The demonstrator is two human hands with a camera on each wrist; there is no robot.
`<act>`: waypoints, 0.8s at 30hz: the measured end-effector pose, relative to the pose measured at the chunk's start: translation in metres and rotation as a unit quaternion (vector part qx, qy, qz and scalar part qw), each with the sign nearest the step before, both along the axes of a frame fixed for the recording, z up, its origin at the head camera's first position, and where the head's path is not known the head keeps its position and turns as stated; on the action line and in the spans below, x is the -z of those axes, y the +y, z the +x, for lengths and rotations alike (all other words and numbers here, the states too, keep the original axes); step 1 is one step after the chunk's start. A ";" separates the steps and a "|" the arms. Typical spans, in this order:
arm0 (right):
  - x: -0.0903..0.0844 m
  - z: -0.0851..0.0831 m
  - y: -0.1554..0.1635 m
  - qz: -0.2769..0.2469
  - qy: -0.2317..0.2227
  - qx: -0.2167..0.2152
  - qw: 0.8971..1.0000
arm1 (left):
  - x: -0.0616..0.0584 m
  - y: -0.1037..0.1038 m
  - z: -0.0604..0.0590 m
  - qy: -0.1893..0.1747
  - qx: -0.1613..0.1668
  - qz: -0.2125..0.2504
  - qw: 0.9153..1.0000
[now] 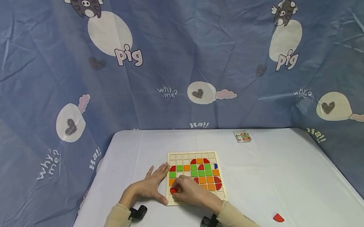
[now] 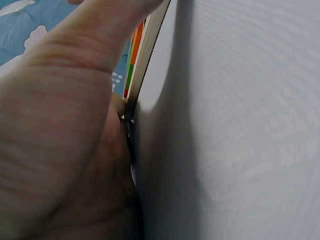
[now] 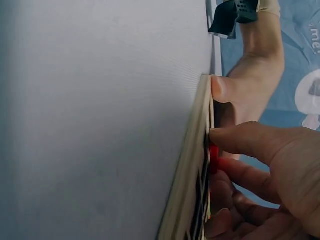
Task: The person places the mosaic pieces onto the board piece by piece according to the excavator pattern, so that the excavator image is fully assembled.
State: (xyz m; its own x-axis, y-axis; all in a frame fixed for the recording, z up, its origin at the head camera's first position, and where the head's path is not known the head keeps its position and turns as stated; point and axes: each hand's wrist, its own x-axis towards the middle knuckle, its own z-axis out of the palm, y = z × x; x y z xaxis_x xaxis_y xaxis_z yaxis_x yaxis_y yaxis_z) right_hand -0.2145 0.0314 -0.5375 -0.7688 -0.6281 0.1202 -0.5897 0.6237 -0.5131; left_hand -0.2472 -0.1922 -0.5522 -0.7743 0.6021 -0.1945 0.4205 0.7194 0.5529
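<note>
A square wooden puzzle board (image 1: 191,154) with a grid of recesses lies on the table, with red, green and orange tiles and one blue piece in its cells. My left hand (image 1: 148,186) spreads along the board's left side, the thumb at the front left corner and the fingers farther back. Over the lower left cells, my right hand (image 1: 191,192) pinches a red tile (image 1: 173,191) between thumb and index finger. From the right wrist, this red tile (image 3: 214,159) shows right at the board's top face. My right hand hides several cells in the middle.
A loose red quarter-circle tile (image 1: 278,218) lies on the white tabletop (image 1: 287,176) at the front right. Behind the board to the right is a small pattern card (image 1: 242,137). A blue printed cloth (image 1: 170,66) hangs behind the table.
</note>
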 end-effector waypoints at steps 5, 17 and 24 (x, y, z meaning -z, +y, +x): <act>0.002 -0.002 -0.003 -0.003 0.008 0.000 1.000 | 0.000 0.000 0.000 0.000 0.001 -0.004 1.000; -0.002 -0.008 -0.005 0.001 -0.033 0.015 0.999 | -0.003 0.000 -0.001 0.000 -0.001 -0.016 1.000; -0.002 -0.007 -0.005 -0.013 -0.054 0.019 0.998 | -0.001 0.000 0.000 -0.003 -0.004 -0.014 1.000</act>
State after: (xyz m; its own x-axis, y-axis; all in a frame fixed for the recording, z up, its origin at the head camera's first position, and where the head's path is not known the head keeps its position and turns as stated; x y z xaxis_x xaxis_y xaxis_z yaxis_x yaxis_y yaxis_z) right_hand -0.2217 0.0266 -0.5358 -0.8010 -0.5965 0.0509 -0.5066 0.6300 -0.5886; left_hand -0.2475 -0.1918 -0.5510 -0.7776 0.5907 -0.2152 0.4123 0.7375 0.5348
